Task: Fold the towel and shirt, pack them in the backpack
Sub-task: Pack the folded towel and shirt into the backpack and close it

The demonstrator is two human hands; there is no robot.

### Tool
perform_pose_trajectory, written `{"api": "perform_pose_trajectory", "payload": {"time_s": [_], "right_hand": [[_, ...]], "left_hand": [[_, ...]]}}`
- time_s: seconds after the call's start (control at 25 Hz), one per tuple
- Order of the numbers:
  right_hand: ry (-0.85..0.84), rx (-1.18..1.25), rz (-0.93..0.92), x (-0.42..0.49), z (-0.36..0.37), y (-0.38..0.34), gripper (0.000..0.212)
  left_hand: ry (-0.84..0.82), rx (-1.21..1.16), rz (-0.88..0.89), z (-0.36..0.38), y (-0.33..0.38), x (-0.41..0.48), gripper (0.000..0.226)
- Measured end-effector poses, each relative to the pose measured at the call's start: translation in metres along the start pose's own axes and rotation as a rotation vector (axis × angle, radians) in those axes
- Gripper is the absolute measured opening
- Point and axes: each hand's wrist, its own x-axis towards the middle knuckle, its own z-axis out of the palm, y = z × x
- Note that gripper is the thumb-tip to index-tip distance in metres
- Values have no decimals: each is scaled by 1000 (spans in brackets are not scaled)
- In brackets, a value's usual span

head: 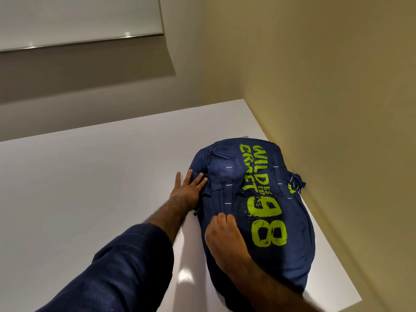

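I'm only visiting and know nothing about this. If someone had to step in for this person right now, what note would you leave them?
The left hand is open, fingers straight, pressing on the left side of the backpack.
The right hand has its fingers curled, pinching something on the backpack's front. It may be a zip pull, but that is hidden.
The backpack lies print side up on the white table.
The towel and shirt are not in view. They may already be inside.
Left to do: check that both are packed, then finish closing the backpack.
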Motion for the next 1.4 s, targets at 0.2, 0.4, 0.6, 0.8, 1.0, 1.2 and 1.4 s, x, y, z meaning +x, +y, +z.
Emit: {"api": "perform_pose_trajectory", "payload": {"time_s": [0.2, 0.4, 0.6, 0.8, 1.0, 1.2, 1.4], "right_hand": [[85, -41, 10, -89, 53, -8, 17], [-12, 392, 267, -139, 78, 18, 10], [-155, 1033, 668, -127, 80, 23, 28], [-142, 1162, 673, -121, 91, 26, 30], [-162, 1196, 646, -125, 94, 32, 29], [-178, 1355, 608, -131, 92, 40, 14], [-191, 1176, 442, -148, 78, 53, 12]], "left_hand": [[-27, -11, -2, 0, -2, 5, 87], [36, -36, -41, 4, 5, 3, 84], [449, -449, -294, 19, 93, -89, 30], [154, -587, -499, 64, 177, -173, 32], [54, -734, -548, 59, 205, -163, 28], [134, -1136, -651, 61, 214, -148, 43], [155, -1213, -707, 54, 219, -141, 35]]}}
